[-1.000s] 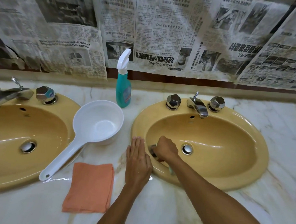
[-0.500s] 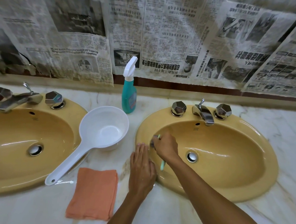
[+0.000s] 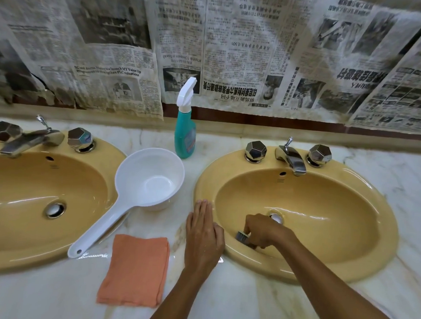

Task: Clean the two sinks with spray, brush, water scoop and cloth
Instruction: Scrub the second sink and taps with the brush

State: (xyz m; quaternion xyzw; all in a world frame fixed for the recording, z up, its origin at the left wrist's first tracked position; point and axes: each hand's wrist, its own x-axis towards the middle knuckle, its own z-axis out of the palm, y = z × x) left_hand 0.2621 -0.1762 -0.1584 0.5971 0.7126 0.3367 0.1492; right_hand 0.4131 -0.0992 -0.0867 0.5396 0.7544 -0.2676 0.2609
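Left sink (image 3: pixel 9 258) sits at the far left, yellow, its tap (image 3: pixel 25 142) and two knobs at the back rim. White scoop (image 3: pixel 150 178) stands on the counter (image 3: pixel 233 311) between the sinks, bowl up, handle running down-left and crossing the left sink's rim. Orange cloth (image 3: pixel 135 270) lies folded flat on the counter, just below the scoop handle's tip, left of my left forearm. Teal spray (image 3: pixel 185 138) stands upright at the back, behind the scoop, near the newspaper (image 3: pixel 234 51) that covers the wall.

My left hand (image 3: pixel 204 237) lies flat, palm down, fingers straight and together, on the counter at the left rim of the right sink (image 3: pixel 383 232); thumb side touches the rim. It holds nothing.

My right hand (image 3: pixel 265 231) is inside the right sink's basin, fingers curled tight round the brush (image 3: pixel 243 236). Only the dark bristle head shows, sticking out left of my knuckles, against the basin's near-left wall. Handle hidden in my fist. The drain (image 3: pixel 276 217) is just behind my hand. Tap (image 3: pixel 291 158) and two knobs sit at the back rim.
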